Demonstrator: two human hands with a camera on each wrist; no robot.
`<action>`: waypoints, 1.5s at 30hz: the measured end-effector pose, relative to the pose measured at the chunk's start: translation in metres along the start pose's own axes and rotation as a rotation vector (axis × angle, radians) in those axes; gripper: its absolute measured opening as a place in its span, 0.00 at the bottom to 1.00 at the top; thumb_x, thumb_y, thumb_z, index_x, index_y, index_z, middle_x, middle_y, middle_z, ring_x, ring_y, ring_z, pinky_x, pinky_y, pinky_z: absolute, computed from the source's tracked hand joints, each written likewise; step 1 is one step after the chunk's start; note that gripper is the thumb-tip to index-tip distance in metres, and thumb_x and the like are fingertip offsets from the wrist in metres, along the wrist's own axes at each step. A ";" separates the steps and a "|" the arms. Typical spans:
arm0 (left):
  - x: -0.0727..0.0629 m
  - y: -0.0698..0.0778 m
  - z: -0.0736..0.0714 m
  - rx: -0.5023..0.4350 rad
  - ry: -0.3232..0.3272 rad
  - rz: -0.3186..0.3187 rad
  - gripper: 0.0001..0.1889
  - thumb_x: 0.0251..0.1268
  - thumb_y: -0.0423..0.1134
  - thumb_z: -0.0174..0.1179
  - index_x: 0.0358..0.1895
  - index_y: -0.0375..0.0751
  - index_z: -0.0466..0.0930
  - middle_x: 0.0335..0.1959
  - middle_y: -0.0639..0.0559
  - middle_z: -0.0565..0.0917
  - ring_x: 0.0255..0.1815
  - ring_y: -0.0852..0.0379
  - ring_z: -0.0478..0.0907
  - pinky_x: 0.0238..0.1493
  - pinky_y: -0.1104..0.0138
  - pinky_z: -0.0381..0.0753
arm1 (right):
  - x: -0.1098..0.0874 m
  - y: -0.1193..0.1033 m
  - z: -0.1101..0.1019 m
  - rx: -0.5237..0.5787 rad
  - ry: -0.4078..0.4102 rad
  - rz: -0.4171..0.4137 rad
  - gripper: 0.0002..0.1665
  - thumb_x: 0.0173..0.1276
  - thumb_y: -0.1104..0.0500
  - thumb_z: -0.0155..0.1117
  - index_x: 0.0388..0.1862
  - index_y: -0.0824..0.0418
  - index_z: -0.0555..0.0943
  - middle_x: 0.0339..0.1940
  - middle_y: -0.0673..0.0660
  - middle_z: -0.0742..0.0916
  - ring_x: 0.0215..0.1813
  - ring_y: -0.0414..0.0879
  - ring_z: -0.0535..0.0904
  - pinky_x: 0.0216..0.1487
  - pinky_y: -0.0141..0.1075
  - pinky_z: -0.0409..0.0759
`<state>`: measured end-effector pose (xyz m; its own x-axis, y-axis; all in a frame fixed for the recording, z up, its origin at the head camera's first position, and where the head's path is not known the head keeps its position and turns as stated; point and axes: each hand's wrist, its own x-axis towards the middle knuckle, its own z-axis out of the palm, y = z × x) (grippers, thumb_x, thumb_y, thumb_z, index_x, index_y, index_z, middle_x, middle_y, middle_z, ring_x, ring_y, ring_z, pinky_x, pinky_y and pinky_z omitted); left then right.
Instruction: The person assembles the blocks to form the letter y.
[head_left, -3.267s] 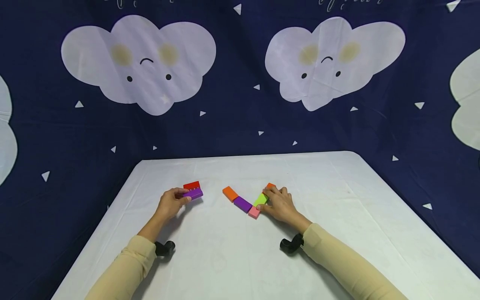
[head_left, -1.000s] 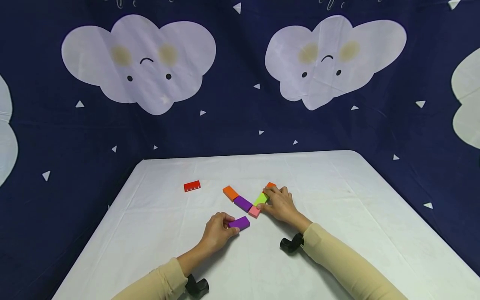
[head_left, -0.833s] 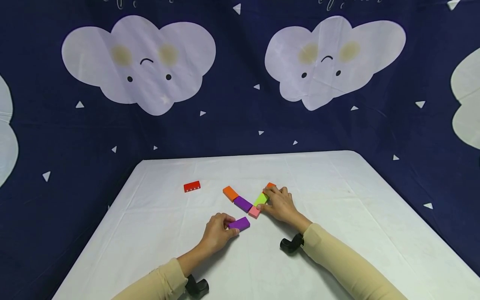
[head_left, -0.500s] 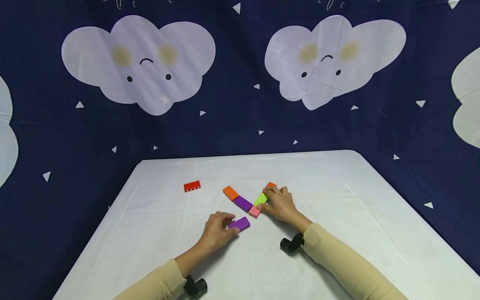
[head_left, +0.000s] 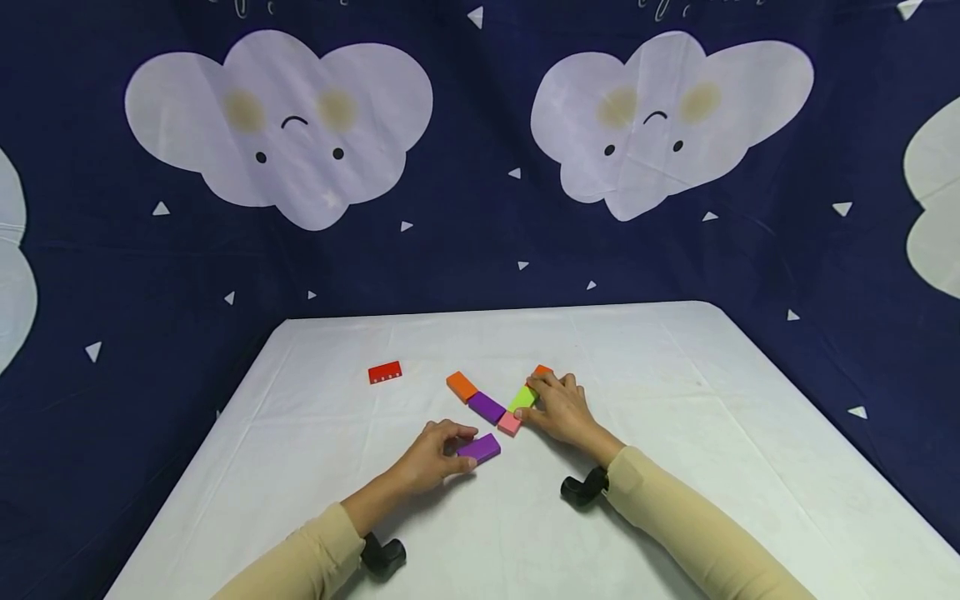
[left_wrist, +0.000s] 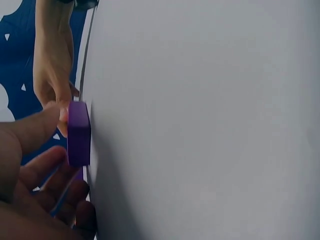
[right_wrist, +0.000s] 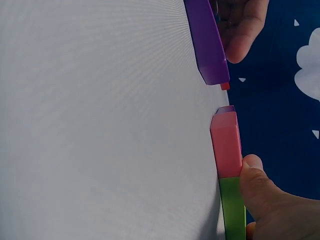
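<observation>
A purple block (head_left: pixel 480 448) lies on the white table, in front of the row of blocks. My left hand (head_left: pixel 435 457) is spread around its left end, with thumb and forefinger parted. In the right wrist view this purple block (right_wrist: pixel 206 42) stands apart from the pink block (right_wrist: pixel 226 142). My right hand (head_left: pixel 561 407) holds the lime-green block (head_left: pixel 522 398), the thumb by its joint with the pink block (head_left: pixel 508 424) and fingers at its far end. An orange block (head_left: pixel 543 370) beyond is partly hidden by those fingers. Another purple block (head_left: pixel 487 407) and orange block (head_left: pixel 461 387) form the V's left arm.
A red block (head_left: pixel 385 372) with small white dots along its side lies alone at the back left. The white table (head_left: pixel 300 400) ends at a dark blue cloth backdrop (head_left: pixel 480 250) printed with clouds.
My left hand brought the purple block from beside the red one to the front of the row. It has now let go and drawn slightly left. The right hand stays put.
</observation>
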<state>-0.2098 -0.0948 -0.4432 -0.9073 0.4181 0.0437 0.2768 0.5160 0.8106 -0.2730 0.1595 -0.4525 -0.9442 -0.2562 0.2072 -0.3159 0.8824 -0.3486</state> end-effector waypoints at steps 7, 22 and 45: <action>0.007 -0.006 -0.008 0.027 -0.111 0.029 0.24 0.55 0.40 0.67 0.58 0.41 0.77 0.53 0.48 0.80 0.50 0.53 0.68 0.50 0.64 0.67 | 0.000 0.000 0.000 0.006 0.000 -0.004 0.39 0.56 0.37 0.66 0.61 0.58 0.75 0.63 0.56 0.77 0.49 0.56 0.67 0.46 0.46 0.64; 0.009 -0.011 -0.014 0.040 -0.188 0.078 0.23 0.57 0.37 0.65 0.58 0.44 0.77 0.54 0.48 0.80 0.50 0.55 0.65 0.51 0.64 0.65 | -0.001 -0.001 -0.002 0.009 -0.009 -0.005 0.39 0.57 0.38 0.65 0.62 0.59 0.75 0.64 0.56 0.76 0.51 0.58 0.67 0.46 0.46 0.64; 0.000 0.004 0.022 0.046 0.089 0.016 0.22 0.51 0.38 0.70 0.52 0.41 0.81 0.44 0.49 0.82 0.41 0.56 0.64 0.40 0.70 0.61 | -0.001 -0.001 -0.002 0.005 -0.005 -0.006 0.39 0.57 0.37 0.65 0.62 0.59 0.75 0.63 0.57 0.76 0.51 0.58 0.67 0.45 0.46 0.64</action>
<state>-0.2014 -0.0759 -0.4526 -0.9265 0.3599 0.1098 0.3040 0.5441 0.7820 -0.2714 0.1592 -0.4508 -0.9426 -0.2636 0.2048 -0.3222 0.8787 -0.3522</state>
